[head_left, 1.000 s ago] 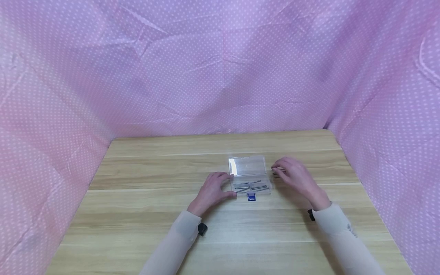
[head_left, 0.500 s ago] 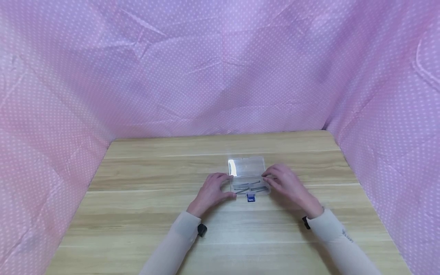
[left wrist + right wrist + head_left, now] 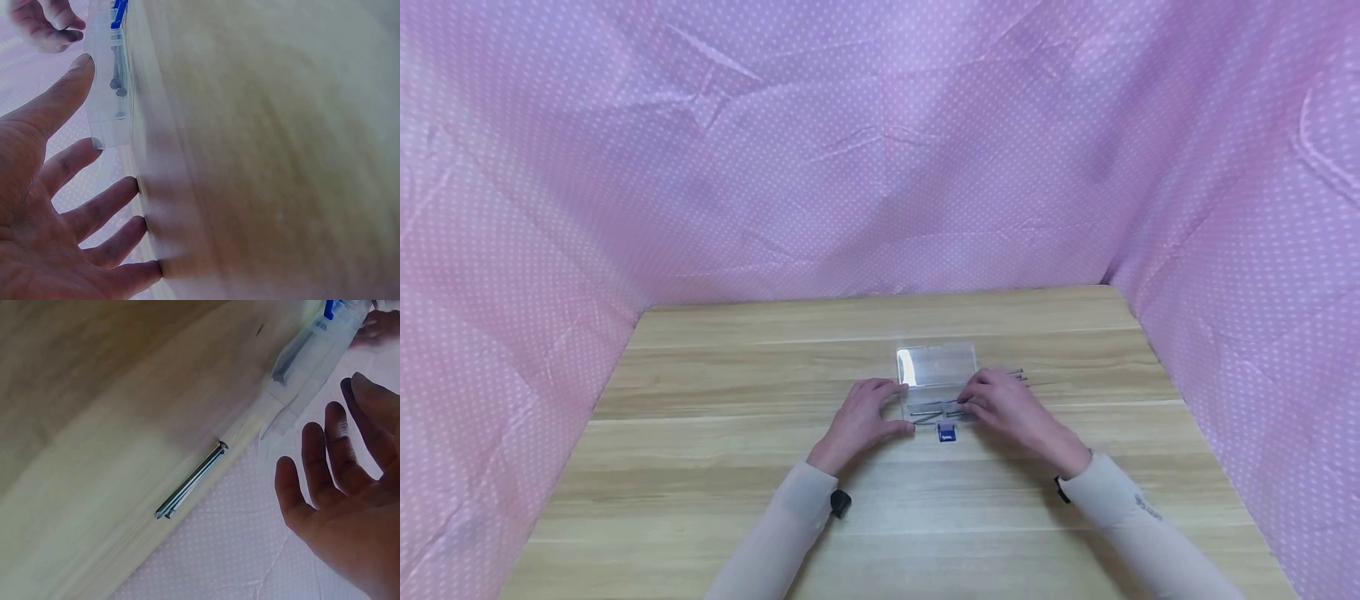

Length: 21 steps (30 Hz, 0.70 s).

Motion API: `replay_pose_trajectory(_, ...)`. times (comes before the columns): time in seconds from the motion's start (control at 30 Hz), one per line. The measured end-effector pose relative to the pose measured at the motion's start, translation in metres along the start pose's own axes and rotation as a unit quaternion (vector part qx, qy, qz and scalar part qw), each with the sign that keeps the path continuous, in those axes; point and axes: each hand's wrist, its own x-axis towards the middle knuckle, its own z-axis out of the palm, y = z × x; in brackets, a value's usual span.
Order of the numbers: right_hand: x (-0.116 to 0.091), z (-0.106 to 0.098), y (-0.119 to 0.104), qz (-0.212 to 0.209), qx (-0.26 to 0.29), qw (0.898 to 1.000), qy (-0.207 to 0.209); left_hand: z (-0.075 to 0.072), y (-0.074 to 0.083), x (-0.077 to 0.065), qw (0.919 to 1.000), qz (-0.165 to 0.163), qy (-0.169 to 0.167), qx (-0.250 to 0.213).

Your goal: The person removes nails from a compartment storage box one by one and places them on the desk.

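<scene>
A clear plastic box [image 3: 906, 400] lies with its lid [image 3: 940, 365] swung back and a blue latch tab [image 3: 947, 432] at the front. Several metal nails [image 3: 927, 413] lie in its compartments. My left hand [image 3: 859, 422] holds the box's left side between thumb and index finger, its other fingertips touching the wood in the left wrist view. Over the box's right part, my right hand [image 3: 1006, 408] pinches a nail between thumb and index fingertip; the fingers hide nearly all of it. Several loose nails [image 3: 190, 481] lie on the wood right of the box.
The wooden tabletop [image 3: 722, 458] runs out on all sides of the box. Pink dotted cloth [image 3: 775, 167] rises behind the table and at both sides.
My right hand has moved left and towards me, from the loose nails to over the box's compartments. My left hand has stayed at the box's left side.
</scene>
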Motion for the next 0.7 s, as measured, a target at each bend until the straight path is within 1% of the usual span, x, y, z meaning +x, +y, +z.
replay_pose_trajectory(0.27,0.0005,0.0028,-0.0015,0.008,0.001,1.000,-0.027,0.0010,0.0003,0.0003,1.0000,-0.003,-0.003,0.007)
replay_pose_trajectory(0.5,0.0044,0.0037,-0.0019,0.031,0.009,0.998,-0.055,0.0007,0.0003,0.0005,1.0000,-0.003,-0.003,0.004)
replay_pose_trajectory(0.7,0.0067,0.0040,-0.0011,0.022,0.001,0.998,-0.065,-0.0006,0.0008,-0.0003,1.0000,-0.004,-0.005,0.005)
